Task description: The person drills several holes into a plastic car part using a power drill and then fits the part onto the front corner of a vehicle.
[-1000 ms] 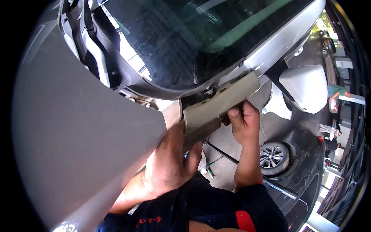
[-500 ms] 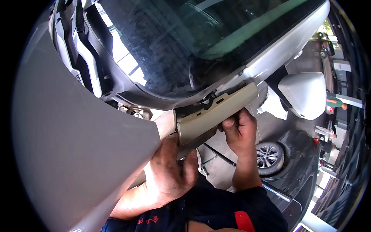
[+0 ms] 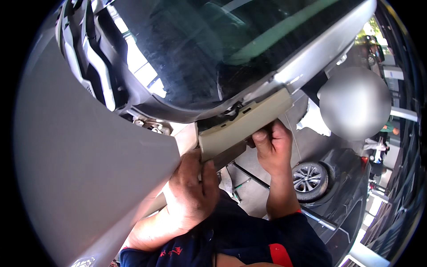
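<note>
A long beige body panel with small rectangular slots along its upper edge sits tilted below the corner of the windshield. My right hand grips its lower edge toward the right end, thumb in front and the other fingertips hidden beneath. My left hand is closed at the panel's lower left end, beside the edge of the grey hood or fender. Some of its fingertips disappear into the gap there, where a pale painted body section also shows.
Wiper arms lie at the upper left. A blurred round patch covers the side mirror area at the right. Beyond it stands a dark car with a spoked wheel. A black rod and a green-handled tool are below the panel. People are in the background.
The panel and both hands appear slightly farther left and up, partly with the whole view shifting. My left thumb has drawn in closer to the panel's lower edge. The right grip stays the same.
</note>
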`<state>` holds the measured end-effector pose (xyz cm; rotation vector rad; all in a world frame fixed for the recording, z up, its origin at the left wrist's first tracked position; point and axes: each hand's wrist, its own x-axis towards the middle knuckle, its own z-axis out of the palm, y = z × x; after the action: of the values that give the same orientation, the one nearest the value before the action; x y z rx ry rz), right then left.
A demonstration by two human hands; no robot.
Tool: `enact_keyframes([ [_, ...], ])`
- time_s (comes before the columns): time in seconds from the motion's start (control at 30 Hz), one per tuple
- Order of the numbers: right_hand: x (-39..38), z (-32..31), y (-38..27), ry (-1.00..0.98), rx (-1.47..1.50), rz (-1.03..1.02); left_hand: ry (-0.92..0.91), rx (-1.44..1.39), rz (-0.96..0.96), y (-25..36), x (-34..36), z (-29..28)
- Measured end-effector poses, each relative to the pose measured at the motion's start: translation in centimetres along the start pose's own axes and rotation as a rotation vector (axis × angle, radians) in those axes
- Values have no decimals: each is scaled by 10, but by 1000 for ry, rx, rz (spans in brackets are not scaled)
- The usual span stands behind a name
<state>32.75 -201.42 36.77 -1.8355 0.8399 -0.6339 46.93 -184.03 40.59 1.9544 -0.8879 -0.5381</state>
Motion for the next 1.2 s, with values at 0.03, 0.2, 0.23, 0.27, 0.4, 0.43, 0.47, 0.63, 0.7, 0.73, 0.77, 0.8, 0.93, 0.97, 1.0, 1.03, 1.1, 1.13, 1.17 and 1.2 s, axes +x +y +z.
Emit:
enact_keyframes([
  [0.03,-1,-4,7,-40,-51,-13,4,-16,-49,1,-1,0],
  [0.2,1,-3,-9,-18,-81,26,30,81,8,3,-1,4],
  [0.23,5,3,0,99,-106,-139,-1,56,-80,5,-1,4],
  [0.27,3,2,-1,84,-58,-52,49,121,16,-5,-1,7],
  [0.4,-4,-17,16,-42,233,2,271,408,144,-25,-6,13],
  [0.43,-8,-20,31,-74,523,-16,246,509,238,-33,1,9],
  [0.47,-23,-24,43,-77,670,8,259,445,152,-29,0,9],
  [0.63,-136,-32,165,-69,734,424,282,501,30,-11,1,16],
  [0.7,-192,-31,200,-124,520,597,273,505,16,-9,1,24],
  [0.73,-220,-33,211,-98,467,664,251,428,32,-21,7,23],
  [0.77,-248,-38,218,-81,413,731,234,435,45,-38,11,16],
  [0.8,-268,-46,217,-145,331,724,217,701,270,-48,12,-7],
  [0.93,-332,-110,205,-73,112,697,201,768,332,-44,9,-14],
  [0.97,-339,-137,202,-45,-52,712,244,389,31,-31,11,4],
  [1.0,-351,-158,202,70,-182,729,238,418,124,-39,16,6],
  [1.03,-361,-177,201,183,-315,743,232,397,135,-36,19,10],
  [1.1,-374,-213,190,191,-694,543,206,452,86,-31,17,15],
  [1.13,-379,-222,180,174,-918,464,172,450,155,-38,24,3],
  [1.17,-382,-228,174,146,-1137,378,156,437,151,-45,25,-7],
  [1.2,-390,-237,173,134,-1165,420,153,475,203,-40,20,-9],
])
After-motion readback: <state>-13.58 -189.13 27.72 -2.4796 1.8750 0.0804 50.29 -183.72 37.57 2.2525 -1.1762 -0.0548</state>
